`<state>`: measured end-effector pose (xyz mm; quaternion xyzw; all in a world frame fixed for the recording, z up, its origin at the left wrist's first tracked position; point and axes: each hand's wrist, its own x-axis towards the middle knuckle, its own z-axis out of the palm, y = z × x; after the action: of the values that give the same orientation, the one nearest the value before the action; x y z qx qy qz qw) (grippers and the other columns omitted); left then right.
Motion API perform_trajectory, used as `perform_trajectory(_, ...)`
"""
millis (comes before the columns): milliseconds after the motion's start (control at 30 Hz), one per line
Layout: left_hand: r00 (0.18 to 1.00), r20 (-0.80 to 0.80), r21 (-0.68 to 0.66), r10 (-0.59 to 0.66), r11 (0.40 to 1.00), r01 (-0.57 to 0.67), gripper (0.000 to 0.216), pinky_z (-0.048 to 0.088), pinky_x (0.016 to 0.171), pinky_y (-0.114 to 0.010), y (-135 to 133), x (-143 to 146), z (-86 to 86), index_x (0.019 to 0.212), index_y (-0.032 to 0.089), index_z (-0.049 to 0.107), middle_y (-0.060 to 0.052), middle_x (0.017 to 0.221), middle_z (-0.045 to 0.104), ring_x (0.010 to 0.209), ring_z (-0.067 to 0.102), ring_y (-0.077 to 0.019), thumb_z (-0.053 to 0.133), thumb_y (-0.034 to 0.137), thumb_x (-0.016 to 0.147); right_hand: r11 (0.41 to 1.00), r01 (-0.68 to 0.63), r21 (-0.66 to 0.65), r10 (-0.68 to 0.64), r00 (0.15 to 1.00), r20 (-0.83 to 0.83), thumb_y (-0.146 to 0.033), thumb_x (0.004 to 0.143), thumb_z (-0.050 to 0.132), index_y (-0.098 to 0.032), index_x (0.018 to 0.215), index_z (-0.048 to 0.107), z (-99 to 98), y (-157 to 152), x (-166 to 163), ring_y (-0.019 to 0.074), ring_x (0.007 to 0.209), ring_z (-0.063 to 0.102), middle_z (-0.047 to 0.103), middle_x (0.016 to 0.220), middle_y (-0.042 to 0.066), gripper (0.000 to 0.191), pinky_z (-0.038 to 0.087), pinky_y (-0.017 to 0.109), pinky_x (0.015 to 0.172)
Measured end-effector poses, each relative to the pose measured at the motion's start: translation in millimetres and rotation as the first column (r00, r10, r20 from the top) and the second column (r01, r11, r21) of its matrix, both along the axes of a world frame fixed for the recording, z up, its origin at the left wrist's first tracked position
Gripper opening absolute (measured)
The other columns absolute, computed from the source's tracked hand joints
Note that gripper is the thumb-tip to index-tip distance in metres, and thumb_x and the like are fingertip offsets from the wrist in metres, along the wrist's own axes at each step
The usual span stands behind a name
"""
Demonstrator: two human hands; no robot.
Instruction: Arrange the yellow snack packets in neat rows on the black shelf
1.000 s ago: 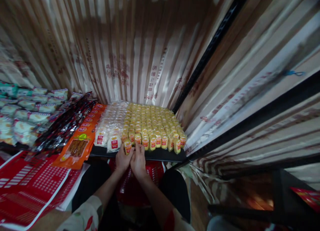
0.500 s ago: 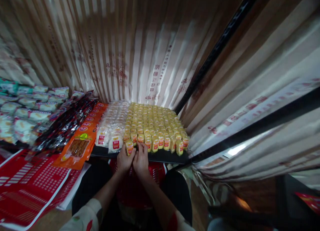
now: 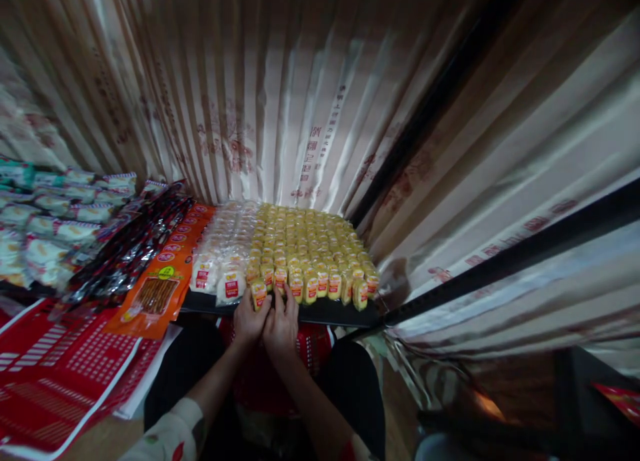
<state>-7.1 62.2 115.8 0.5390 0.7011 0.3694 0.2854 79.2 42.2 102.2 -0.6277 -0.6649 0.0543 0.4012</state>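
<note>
Small yellow cakes point(image 3: 313, 248) in clear wrappers stand packed in rows on a black shelf point(image 3: 215, 304). At the front left of these rows, my left hand point(image 3: 249, 320) is closed around one wrapped cake point(image 3: 259, 293) with a red and yellow label. My right hand point(image 3: 280, 324) is just beside it, its fingers stretched out and apart. Its fingertips touch the lower part of another wrapped cake point(image 3: 281, 277) in the front row; no firm grip on it shows. White wrapped cakes point(image 3: 231, 286) with red labels lie left of my left hand.
An orange snack bag point(image 3: 155, 294), dark shiny packets point(image 3: 135, 234) and white packets point(image 3: 47, 251) extend leftward. Red baskets point(image 3: 75, 368) sit below left and between my knees. A pleated curtain point(image 3: 280, 114) hangs behind, and a black bar point(image 3: 500, 261) slants across the right.
My right hand's fingers have spread from close together to apart, around the lower part of a front-row cake. My left hand keeps its cake in place. The view has shifted slightly.
</note>
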Motion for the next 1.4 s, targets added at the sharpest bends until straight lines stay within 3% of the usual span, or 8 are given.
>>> perform_trajectory(133,1.0,-0.016,-0.027,0.003,1.0,-0.004,0.029,0.046,0.075,-0.028,0,1,-0.3,0.097,0.018,0.052,-0.009,0.092,0.067,0.087,0.064,-0.022,0.054,0.039,0.078,1.0,0.017,-0.015,-0.017,0.999,0.034,-0.017,0.084,0.036,-0.009,0.128,0.047,-8.2,-8,-2,0.0295,0.129,0.033,0.036,0.139,0.02,0.047,0.036,0.048,0.1)
perform_trajectory(300,1.0,-0.014,-0.009,-0.002,1.0,0.002,0.03,0.046,0.076,-0.028,1,1,-2.2,0.099,0.018,0.051,-0.008,0.093,0.067,0.086,0.064,-0.0208,0.054,0.04,0.079,0.999,-0.017,-0.028,0.017,1.0,-0.004,-0.017,0.085,0.034,0.0,0.13,0.042,-17.2,4,-5,0.0313,0.132,0.028,0.031,0.14,0.026,0.049,0.035,0.05,0.101)
perform_trajectory(700,1.0,0.009,0.026,0.002,1.0,-0.002,0.033,0.047,0.076,-0.031,0,0,-6.4,0.099,0.018,0.053,-0.008,0.092,0.067,0.086,0.064,-0.0225,0.055,0.042,0.077,0.996,-0.057,-0.065,0.06,0.997,0.038,-0.014,0.084,0.037,-0.002,0.129,0.044,-19.3,7,2,0.0291,0.132,0.029,0.035,0.14,0.024,0.047,0.033,0.05,0.103)
perform_trajectory(867,0.994,0.104,0.072,-0.021,0.997,0.013,0.032,0.047,0.079,-0.032,-2,-2,-1.0,0.099,0.019,0.053,-0.008,0.093,0.067,0.086,0.063,-0.0214,0.056,0.04,0.076,0.987,-0.099,-0.124,0.099,0.995,-0.003,-0.008,0.08,0.038,-0.001,0.131,0.042,-15.7,7,3,0.0283,0.134,0.025,0.034,0.141,0.022,0.051,0.033,0.048,0.105)
perform_trajectory(1033,0.974,0.215,0.129,-0.069,0.991,0.041,0.034,0.047,0.078,-0.032,-3,-4,0.8,0.097,0.018,0.053,-0.007,0.093,0.067,0.085,0.063,-0.0206,0.057,0.042,0.073,0.984,-0.16,-0.079,0.161,0.987,0.004,-0.002,0.076,0.036,-0.004,0.134,0.038,-8.9,-6,11,0.0264,0.135,0.024,0.031,0.143,0.019,0.058,0.033,0.046,0.106)
perform_trajectory(1233,0.949,0.292,0.182,-0.118,0.981,0.066,0.031,0.048,0.075,-0.03,-10,-3,6.7,0.092,0.017,0.055,-0.004,0.086,0.067,0.078,0.062,-0.0176,0.058,0.04,0.071,0.984,-0.178,-0.027,0.175,0.981,-0.077,-0.009,0.08,0.037,-0.01,0.129,0.047,-0.2,-22,19,0.0221,0.127,0.04,0.044,0.136,0.016,0.05,0.038,0.042,0.103)
perform_trajectory(1400,0.949,0.253,0.165,-0.191,0.974,0.152,0.02,0.046,0.077,-0.029,-25,4,8.1,0.088,0.017,0.058,-0.003,0.086,0.065,0.08,0.06,-0.0167,0.053,0.032,0.075,0.991,-0.111,-0.071,0.084,0.946,-0.314,-0.022,0.086,0.038,-0.013,0.119,0.056,8.8,-26,20,0.02,0.105,0.06,0.063,0.114,0.013,0.039,0.047,0.037,0.094)
